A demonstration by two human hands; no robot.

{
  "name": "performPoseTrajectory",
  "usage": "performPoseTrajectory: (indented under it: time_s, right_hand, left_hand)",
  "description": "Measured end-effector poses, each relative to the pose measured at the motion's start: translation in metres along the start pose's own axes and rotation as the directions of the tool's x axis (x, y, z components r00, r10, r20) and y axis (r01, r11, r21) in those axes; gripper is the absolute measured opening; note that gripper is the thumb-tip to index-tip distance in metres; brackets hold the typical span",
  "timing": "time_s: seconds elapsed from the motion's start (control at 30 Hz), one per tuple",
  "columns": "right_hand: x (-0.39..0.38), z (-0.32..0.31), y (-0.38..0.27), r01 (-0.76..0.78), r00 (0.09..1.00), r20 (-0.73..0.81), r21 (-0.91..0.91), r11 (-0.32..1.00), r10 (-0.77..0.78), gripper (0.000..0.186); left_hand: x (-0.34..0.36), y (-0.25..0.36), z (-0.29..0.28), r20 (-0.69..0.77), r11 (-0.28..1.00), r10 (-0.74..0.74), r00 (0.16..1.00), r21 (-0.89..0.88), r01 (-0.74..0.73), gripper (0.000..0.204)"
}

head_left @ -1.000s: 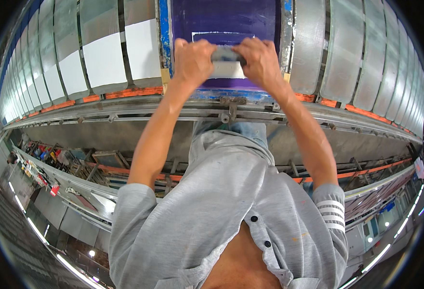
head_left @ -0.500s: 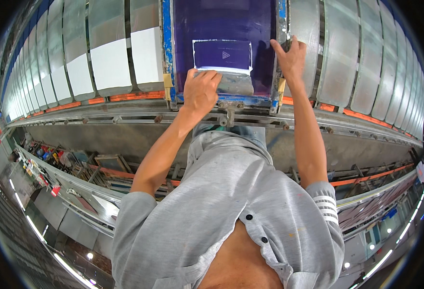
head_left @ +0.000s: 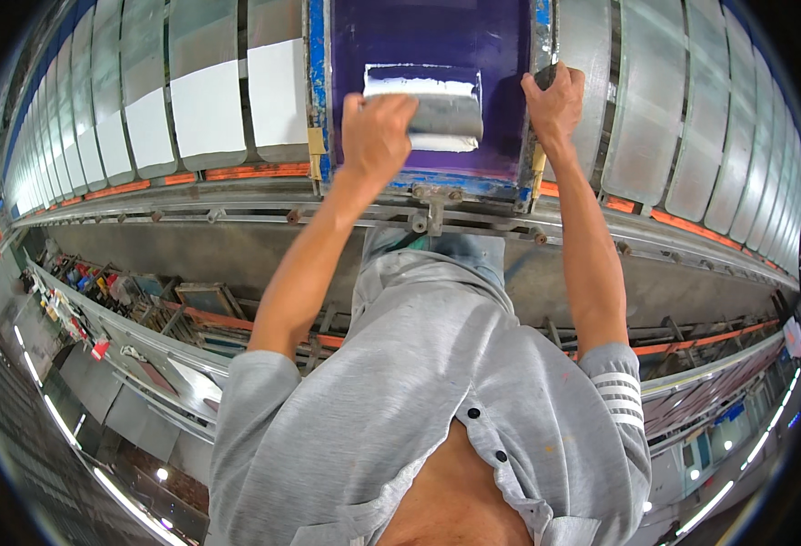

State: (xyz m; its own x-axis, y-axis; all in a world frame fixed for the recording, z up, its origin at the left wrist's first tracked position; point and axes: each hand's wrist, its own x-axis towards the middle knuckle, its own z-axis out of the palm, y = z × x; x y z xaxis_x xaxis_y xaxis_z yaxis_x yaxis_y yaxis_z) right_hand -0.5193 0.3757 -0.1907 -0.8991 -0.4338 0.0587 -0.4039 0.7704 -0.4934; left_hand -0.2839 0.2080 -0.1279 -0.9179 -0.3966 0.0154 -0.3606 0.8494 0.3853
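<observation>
A purple printing screen (head_left: 428, 36) sits in a paint-marked blue and metal frame (head_left: 317, 36). My left hand (head_left: 375, 135) is closed on the end of a grey squeegee (head_left: 446, 115), which lies across a bordered patch of white ink (head_left: 428, 88) on the screen. The squeegee is slightly blurred. My right hand (head_left: 553, 102) grips the right side of the frame, its fingers curled round a dark piece there that I cannot make out clearly.
Long rows of grey platens (head_left: 646, 100) run left and right, several on the left covered with white sheets (head_left: 205, 109). A metal rail (head_left: 218, 211) with orange strips runs along the near edge. Behind me stands a cluttered second bench (head_left: 127, 318).
Both hands held the squeegee a second ago; my right hand then moved to the frame's side and has closed there. Since half a second ago my left hand has pushed the squeegee upward over white ink.
</observation>
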Motion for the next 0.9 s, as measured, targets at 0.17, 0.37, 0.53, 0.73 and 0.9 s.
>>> performPoseTrajectory:
  time_s: [0.17,0.37,0.53,0.73,0.9]
  right_hand:
    - [0.002,0.001,0.002,0.106,0.991,-0.081,0.016,0.994,-0.105,0.043]
    - [-0.006,0.008,-0.027,0.103,0.985,-0.141,0.025,0.994,-0.098,0.044]
    - [-0.041,0.071,-0.116,0.172,0.969,-0.206,0.146,0.974,-0.14,0.048]
    - [-0.059,0.102,-0.158,0.123,0.987,-0.121,0.121,0.985,-0.109,0.049]
    - [-0.062,0.112,-0.154,0.092,0.991,-0.108,0.081,0.992,-0.083,0.048]
  left_hand:
    - [-0.064,0.014,0.011,-0.049,0.999,0.04,0.998,0.011,-0.04,0.047]
    - [-0.063,-0.021,-0.024,-0.072,1.0,0.005,0.997,0.016,-0.004,0.044]
    - [-0.09,-0.122,-0.057,-0.015,1.0,-0.006,1.0,0.006,0.006,0.036]
    - [-0.091,-0.177,-0.084,0.094,1.0,0.022,0.995,0.002,-0.023,0.031]
    - [-0.085,-0.184,-0.079,0.154,0.999,0.042,0.987,0.016,-0.045,0.027]
